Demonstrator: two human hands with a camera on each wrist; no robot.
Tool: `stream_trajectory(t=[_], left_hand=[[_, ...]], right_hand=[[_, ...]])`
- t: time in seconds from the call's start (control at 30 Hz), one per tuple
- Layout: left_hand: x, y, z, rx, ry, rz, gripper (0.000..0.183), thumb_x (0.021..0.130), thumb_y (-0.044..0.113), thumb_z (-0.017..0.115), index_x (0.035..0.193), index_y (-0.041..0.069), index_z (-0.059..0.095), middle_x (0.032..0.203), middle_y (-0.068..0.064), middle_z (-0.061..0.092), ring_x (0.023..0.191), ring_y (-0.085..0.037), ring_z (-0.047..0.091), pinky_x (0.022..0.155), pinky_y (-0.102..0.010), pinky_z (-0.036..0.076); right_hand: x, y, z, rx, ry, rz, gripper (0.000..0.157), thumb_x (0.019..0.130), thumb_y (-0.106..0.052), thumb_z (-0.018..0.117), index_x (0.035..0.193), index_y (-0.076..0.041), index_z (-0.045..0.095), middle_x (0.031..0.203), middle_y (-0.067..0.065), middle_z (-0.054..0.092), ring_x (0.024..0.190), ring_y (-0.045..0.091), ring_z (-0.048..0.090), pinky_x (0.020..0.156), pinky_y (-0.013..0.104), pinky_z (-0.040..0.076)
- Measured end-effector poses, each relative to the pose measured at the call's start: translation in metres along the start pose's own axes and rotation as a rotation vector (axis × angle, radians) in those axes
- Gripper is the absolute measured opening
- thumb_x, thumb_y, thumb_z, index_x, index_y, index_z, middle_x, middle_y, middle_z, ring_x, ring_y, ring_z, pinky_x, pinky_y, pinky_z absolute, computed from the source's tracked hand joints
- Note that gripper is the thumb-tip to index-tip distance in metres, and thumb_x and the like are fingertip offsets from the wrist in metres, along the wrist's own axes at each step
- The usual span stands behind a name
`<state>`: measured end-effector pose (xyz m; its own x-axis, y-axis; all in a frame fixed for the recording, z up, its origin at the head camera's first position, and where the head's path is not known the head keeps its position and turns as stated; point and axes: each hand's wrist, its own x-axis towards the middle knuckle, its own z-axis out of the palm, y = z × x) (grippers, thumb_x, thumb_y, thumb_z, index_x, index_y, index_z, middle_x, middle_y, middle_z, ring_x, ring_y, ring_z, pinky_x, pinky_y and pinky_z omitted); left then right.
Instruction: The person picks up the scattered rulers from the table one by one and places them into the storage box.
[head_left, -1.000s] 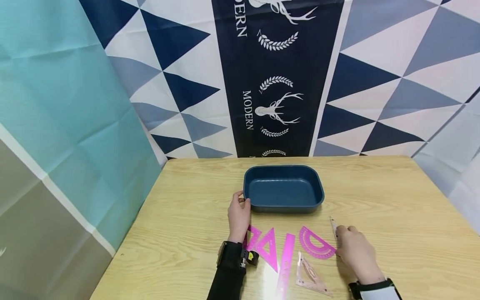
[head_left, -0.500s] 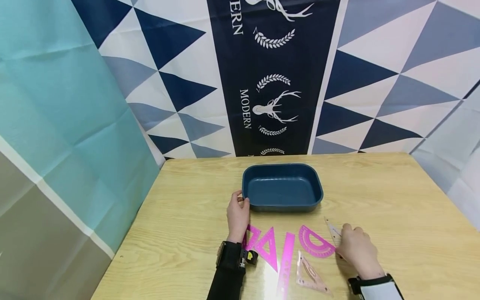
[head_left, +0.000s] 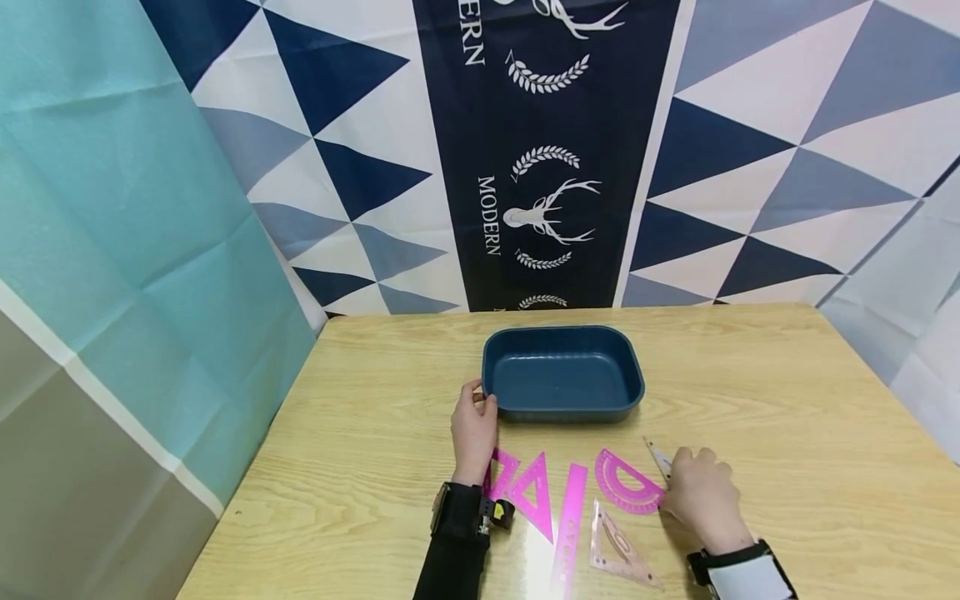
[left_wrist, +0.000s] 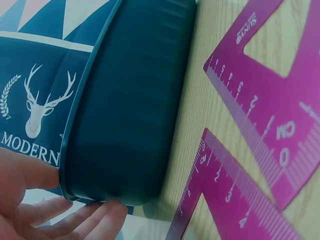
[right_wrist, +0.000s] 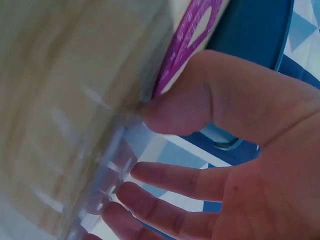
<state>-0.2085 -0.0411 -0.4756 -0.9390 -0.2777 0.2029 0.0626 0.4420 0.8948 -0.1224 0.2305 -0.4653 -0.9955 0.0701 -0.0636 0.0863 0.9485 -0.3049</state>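
Note:
My left hand [head_left: 474, 435] holds the near left corner of a dark blue plastic tub [head_left: 562, 415]; in the left wrist view the thumb lies at the rim and the fingers sit against the outside. To the right, my right hand [head_left: 703, 498] pinches a clear set square [head_left: 657, 458] at the table top. Its narrow tip shows beyond the fingers, and the hand covers the rest. Close beside that hand lies a pink protractor [head_left: 628, 497]. The right wrist view shows the thumb at the clear plastic's edge, with the other fingers across from it, blurred.
Two pink set squares [head_left: 536, 498] lie near my left wrist, one partly hidden by it. A pink ruler [head_left: 572, 525] and a clear pinkish set square [head_left: 621, 550] lie in front of the tub. Patterned cloth [head_left: 375, 167] hangs behind the wooden table [head_left: 360, 433].
The clear set square at my right hand has turned, its tip now further left. The right hand has shifted slightly. My left hand keeps its hold on the tub.

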Motion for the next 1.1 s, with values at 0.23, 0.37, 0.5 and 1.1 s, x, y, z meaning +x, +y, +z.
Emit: stream_trajectory(t=[0.23, 0.37, 0.5, 1.1], left_hand=[[0.001, 0.000, 0.001, 0.008, -0.003, 0.013, 0.034, 0.089, 0.015, 0.056, 0.121, 0.005, 0.054, 0.095, -0.010, 0.063, 0.077, -0.016, 0.060, 0.065, -0.035, 0.051], [0.002, -0.001, 0.002, 0.005, -0.011, 0.009, 0.034, 0.089, 0.016, 0.056, 0.122, 0.005, 0.054, 0.095, -0.010, 0.063, 0.077, -0.016, 0.060, 0.065, -0.034, 0.050], [0.001, -0.001, 0.002, 0.006, -0.008, 0.005, 0.034, 0.089, 0.016, 0.056, 0.121, 0.005, 0.054, 0.094, -0.009, 0.063, 0.073, -0.015, 0.059, 0.062, -0.033, 0.049], [0.000, -0.003, 0.001, 0.002, -0.008, 0.005, 0.035, 0.089, 0.016, 0.056, 0.122, 0.005, 0.053, 0.093, -0.009, 0.063, 0.072, -0.014, 0.058, 0.063, -0.034, 0.049]], right_hand=[[0.001, 0.001, -0.008, -0.029, -0.054, -0.022, 0.031, 0.074, -0.017, 0.059, 0.080, 0.013, 0.053, 0.076, 0.024, 0.044, 0.068, 0.037, 0.044, 0.061, 0.050, 0.044], [0.000, 0.002, -0.013, -0.008, -0.039, -0.035, 0.027, 0.084, -0.011, 0.044, 0.085, 0.015, 0.054, 0.076, 0.024, 0.046, 0.067, 0.037, 0.048, 0.064, 0.053, 0.044], [-0.004, 0.003, -0.015, -0.014, 0.023, -0.060, 0.026, 0.089, -0.004, 0.039, 0.092, 0.018, 0.053, 0.075, 0.023, 0.049, 0.063, 0.037, 0.051, 0.060, 0.051, 0.048], [0.006, -0.002, -0.025, 0.039, 0.401, -0.160, 0.014, 0.077, 0.010, 0.053, 0.089, 0.016, 0.056, 0.074, 0.029, 0.059, 0.058, 0.040, 0.056, 0.045, 0.047, 0.047]])
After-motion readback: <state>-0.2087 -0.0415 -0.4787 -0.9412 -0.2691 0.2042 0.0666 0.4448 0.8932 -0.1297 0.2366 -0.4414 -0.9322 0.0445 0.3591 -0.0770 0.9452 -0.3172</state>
